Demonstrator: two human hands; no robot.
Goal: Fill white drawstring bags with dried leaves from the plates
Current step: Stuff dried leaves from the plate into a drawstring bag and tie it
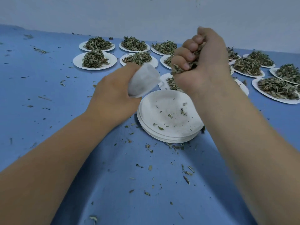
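Note:
My left hand (113,96) grips a white drawstring bag (142,81), its mouth turned up and to the right. Just right of the bag and slightly higher, my right hand (203,62) is clenched around a handful of dried leaves (186,65), which stick out between the fingers. Under both hands lies a stack of white paper plates (168,116) with only crumbs on top. Behind my right hand a plate (164,82) with a few leaves is partly hidden.
Several white plates heaped with dried leaves stand in rows at the back (95,60) and to the right (276,90). Leaf bits are scattered over the blue table (48,95). A pale wall runs along the table's far edge.

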